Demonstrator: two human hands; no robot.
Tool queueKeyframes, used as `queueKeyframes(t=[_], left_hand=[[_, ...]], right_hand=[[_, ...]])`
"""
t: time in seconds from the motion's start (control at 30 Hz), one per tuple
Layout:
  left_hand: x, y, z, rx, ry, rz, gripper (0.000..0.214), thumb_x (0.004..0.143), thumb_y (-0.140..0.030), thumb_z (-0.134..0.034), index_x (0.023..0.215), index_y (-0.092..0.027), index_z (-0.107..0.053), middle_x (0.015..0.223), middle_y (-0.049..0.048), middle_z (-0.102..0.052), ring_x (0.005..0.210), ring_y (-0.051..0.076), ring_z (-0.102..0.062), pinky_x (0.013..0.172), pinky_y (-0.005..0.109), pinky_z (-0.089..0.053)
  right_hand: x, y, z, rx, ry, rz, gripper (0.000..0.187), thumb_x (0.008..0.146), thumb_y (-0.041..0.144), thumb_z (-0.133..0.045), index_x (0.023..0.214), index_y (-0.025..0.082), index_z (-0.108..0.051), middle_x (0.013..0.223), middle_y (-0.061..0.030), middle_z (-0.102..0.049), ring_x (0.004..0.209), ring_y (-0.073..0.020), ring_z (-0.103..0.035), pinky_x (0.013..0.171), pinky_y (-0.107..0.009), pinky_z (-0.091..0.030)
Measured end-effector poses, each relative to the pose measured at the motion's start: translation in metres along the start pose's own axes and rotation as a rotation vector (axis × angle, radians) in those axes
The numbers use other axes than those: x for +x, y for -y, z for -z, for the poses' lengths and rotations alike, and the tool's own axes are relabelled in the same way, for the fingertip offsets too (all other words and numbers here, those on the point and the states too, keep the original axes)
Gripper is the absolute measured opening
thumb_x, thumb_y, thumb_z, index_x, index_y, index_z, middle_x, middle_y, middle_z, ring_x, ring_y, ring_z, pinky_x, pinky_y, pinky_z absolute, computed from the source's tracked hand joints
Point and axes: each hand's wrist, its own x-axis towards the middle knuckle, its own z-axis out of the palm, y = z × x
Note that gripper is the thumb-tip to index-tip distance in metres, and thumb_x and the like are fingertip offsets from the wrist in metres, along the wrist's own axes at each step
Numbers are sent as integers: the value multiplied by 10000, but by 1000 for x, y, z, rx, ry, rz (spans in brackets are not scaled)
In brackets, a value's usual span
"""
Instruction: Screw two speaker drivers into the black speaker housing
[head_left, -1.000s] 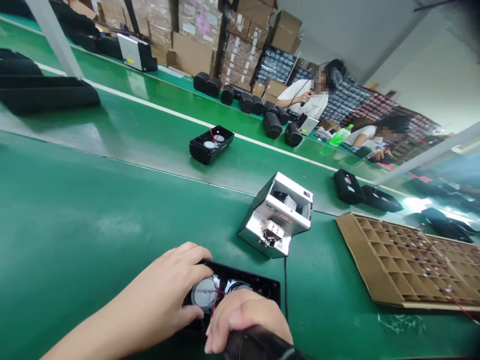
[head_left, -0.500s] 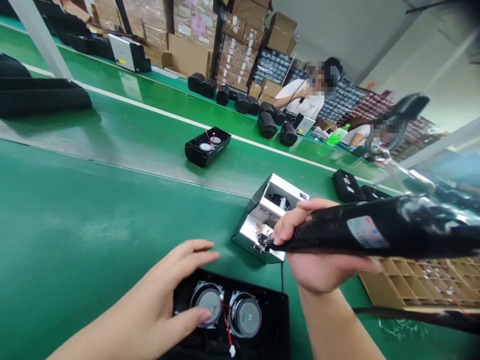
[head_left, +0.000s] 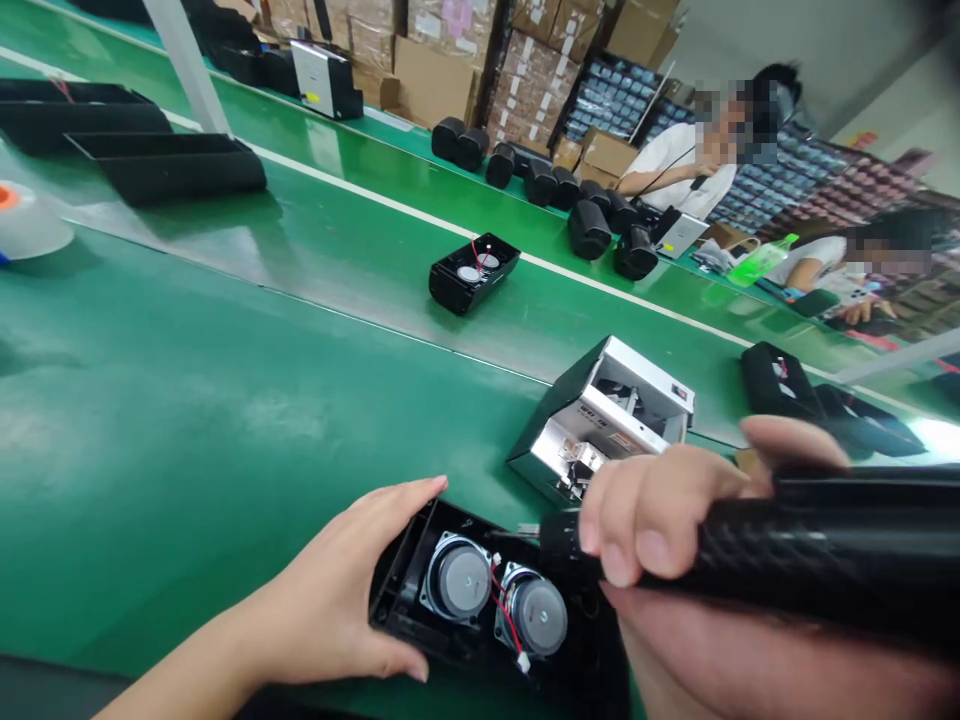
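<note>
My left hand [head_left: 341, 590] is wrapped round the left end of a black speaker housing [head_left: 397, 640], thumb on the near side and fingers on the far side. Two round speaker drivers [head_left: 463, 582] with grey backs sit inside it. Red wires [head_left: 508, 618] with a white plug run between them. In my right hand [head_left: 667, 510] is a black electric screwdriver [head_left: 810, 545], held nearly level. Its bit points left, over the far side of the housing; whether the tip touches anything I cannot tell. Just behind stands a silver screw feeder [head_left: 611, 415], partly covered by my right hand.
Another housing with drivers [head_left: 474, 275] lies on the green conveyor belt [head_left: 360, 250]. Black housings [head_left: 180, 165] stand at the left, near a white roll [head_left: 34, 220]. More housings [head_left: 780, 380] lie at the right. Across the belt are several black speakers [head_left: 589, 230] and two people [head_left: 682, 160].
My right hand has brought the screwdriver from the screw feeder's front to above the housing. My left hand has closed round the housing's left end, and the housing sits tilted differently. The view has shifted.
</note>
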Motion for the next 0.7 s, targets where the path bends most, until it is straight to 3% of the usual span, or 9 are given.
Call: queueKeyframes(t=[0.1, 0.2, 0.33, 0.53, 0.7], left_hand=[[2, -4, 2, 4, -12, -41, 1478, 664, -767, -1049, 1810, -539, -143, 1823, 93, -494, 1645, 447, -533, 1338, 688, -499], [5, -6, 3, -1, -31, -89, 1473, 679, -789, -1030, 1810, -549, -116, 1813, 81, -511, 1627, 428, -557, 1334, 660, -510], [7, -4, 0, -15, -53, -139, 1421, 737, -816, -982, 1822, -516, -115, 1796, 101, -532, 1616, 424, -569, 1327, 643, -512], [7, -6, 0, -41, -50, -152, 1418, 744, -777, -999, 1836, -451, -155, 1780, 139, -546, 1603, 444, -579, 1333, 639, -496], [6, -9, 0, -52, -47, -141, 1397, 744, -787, -992, 1834, -429, -195, 1759, 141, -569, 1601, 438, -580, 1344, 644, -478]], right_hand=[[0, -18, -17, 86, 96, -69, 570, 1017, 814, -756, 1231, 296, -860, 674, -31, -749, 536, -235, -680, 545, -375, -599], [-1, -46, -28, 114, 67, -70, 722, 917, 933, -758, 1164, 262, -861, 646, -8, -730, 489, -200, -634, 509, -326, -553], [-4, -67, -36, 122, 29, -61, 727, 915, 930, -758, 1149, 253, -876, 619, 3, -717, 457, -194, -602, 481, -305, -527], [-5, -66, -38, 102, 18, -73, 722, 909, 931, -760, 1143, 259, -885, 616, 3, -707, 454, -198, -597, 481, -307, -528], [-8, -68, -36, 70, 92, -40, 704, 936, 904, -752, 1200, 265, -885, 648, -6, -731, 474, -205, -617, 507, -324, -553]])
